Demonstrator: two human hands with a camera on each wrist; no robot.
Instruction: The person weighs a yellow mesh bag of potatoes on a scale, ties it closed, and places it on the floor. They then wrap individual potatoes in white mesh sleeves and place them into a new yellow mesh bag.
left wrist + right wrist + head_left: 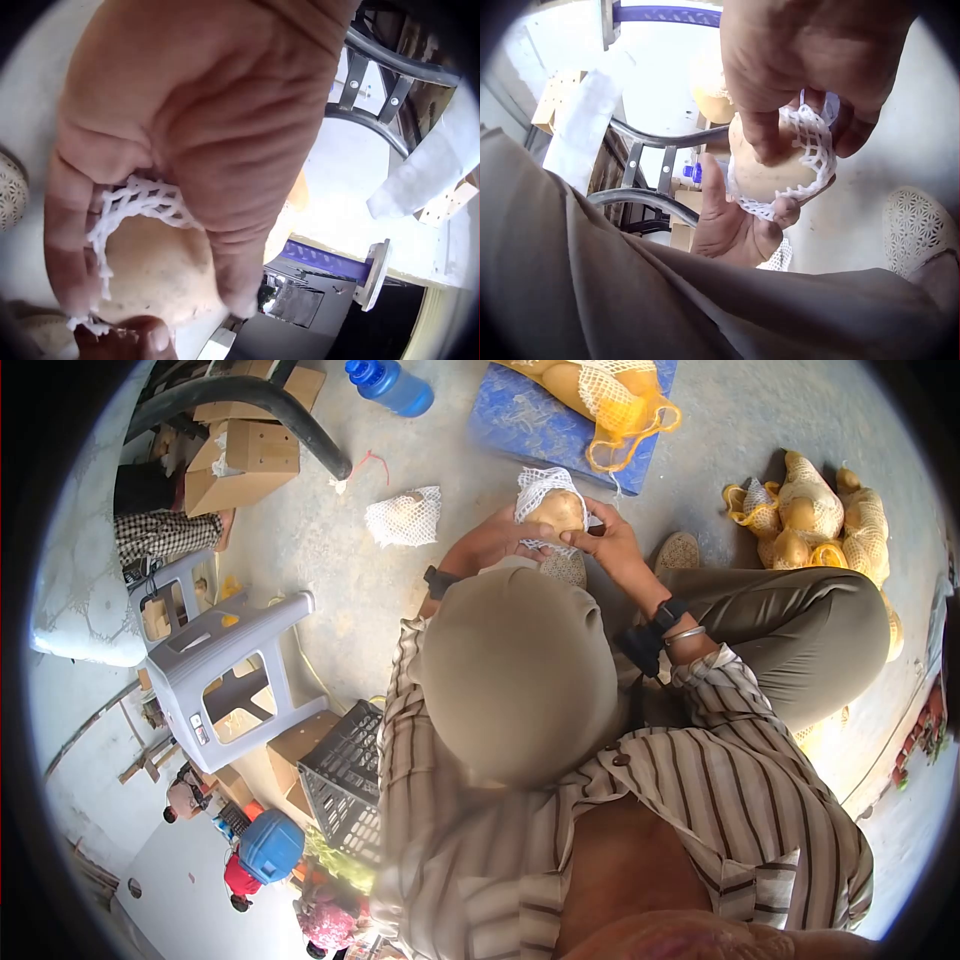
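Note:
A pale brown, potato-like item [557, 513] sits partly inside a white foam net [540, 480] between both hands. The left hand [492, 542] supports it from the left; in the left wrist view, that hand's [202, 112] thumb and fingers span the item [157, 262] with the net [146, 202] around its edge. From the other side, the right hand [618, 548] grips the item and net. The right wrist view has the right hand's [810, 67] thumb on the item's bare surface [761, 176], its other fingers by the net, and the left hand [735, 229] beneath.
Another netted item [403, 516] lies on the floor at left. Ahead are a blue box [520, 422] bearing a yellow-netted bag and a blue bottle [392, 388]. More netted bags [808, 510] lie at right, a grey plastic stool [225, 660] and black crate [345, 775] at left.

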